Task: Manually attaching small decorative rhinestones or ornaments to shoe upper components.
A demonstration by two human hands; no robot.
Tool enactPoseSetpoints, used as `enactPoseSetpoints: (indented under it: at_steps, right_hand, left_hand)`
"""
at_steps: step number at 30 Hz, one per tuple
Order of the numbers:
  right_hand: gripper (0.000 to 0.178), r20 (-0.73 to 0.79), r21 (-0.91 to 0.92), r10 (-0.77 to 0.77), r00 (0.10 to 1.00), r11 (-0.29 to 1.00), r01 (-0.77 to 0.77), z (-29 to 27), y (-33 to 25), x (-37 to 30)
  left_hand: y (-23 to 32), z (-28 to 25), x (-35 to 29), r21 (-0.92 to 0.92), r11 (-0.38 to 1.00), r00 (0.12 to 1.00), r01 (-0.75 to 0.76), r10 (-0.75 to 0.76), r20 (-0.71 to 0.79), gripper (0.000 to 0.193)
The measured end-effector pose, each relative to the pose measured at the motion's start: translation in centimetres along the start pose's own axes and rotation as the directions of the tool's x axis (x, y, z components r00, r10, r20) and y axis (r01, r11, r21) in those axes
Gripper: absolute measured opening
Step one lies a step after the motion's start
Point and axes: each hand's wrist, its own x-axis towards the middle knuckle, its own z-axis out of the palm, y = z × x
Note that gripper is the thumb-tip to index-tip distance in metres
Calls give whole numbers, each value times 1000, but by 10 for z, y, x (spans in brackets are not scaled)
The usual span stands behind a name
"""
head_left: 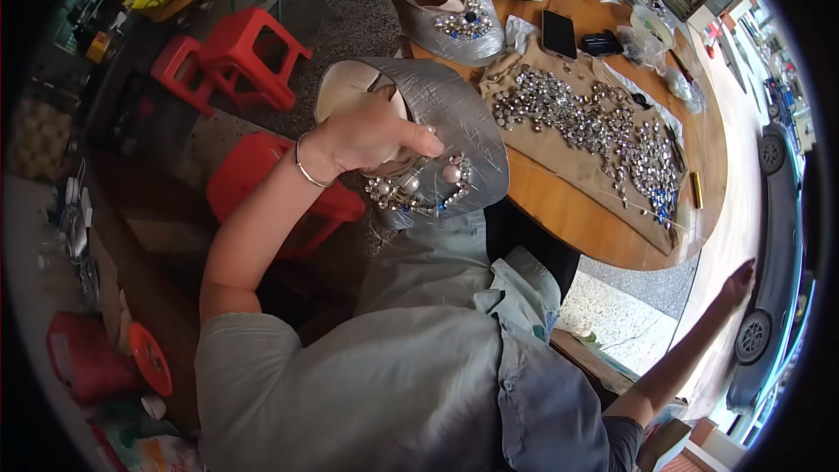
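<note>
My left hand [371,133] grips a silver-grey shoe upper [454,105] above my lap, its thumb lying over the front. A cluster of pearls and rhinestones [419,188] decorates the upper just below that thumb. The fingers behind the piece are partly hidden. My right hand [741,281] is stretched far out to the right, past the table's edge. Its fingers look pinched together, and what they hold is too small to make out. A fine pale line, like a thread, crosses over the table between the two sides.
On the round wooden table [559,223], a tan cloth [524,127] bears many loose rhinestones [577,114]. Another decorated silver upper [454,35], a black phone [558,35] and plastic bags [647,48] lie behind. Red stools [253,57] stand left; a car [773,271] is at right.
</note>
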Motion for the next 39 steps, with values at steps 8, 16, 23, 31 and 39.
enactPoseSetpoints:
  at_steps: [8,16,23,31,39]
  right_hand:
    - [11,-681,-326,46,731,875,-358,-172,178,-25]
    - [21,-686,173,472,554,845,-506,-125,-141,-90]
    - [28,219,571,-273,937,815,104,-37,-363,-123]
    - [46,50,690,-866,497,389,610,20,-512,-205]
    - [22,129,760,-872,473,393,518,13,-504,-208]
  left_hand:
    - [5,-42,-17,-37,993,994,108,-107,26,42]
    - [4,-30,-32,91,976,971,200,-184,-155,17]
    - [-19,15,28,-116,974,971,195,-209,-121,11]
    - [-35,46,46,-179,938,954,298,-298,29,15]
    - [-44,47,48,-262,916,950,304,-312,14,14]
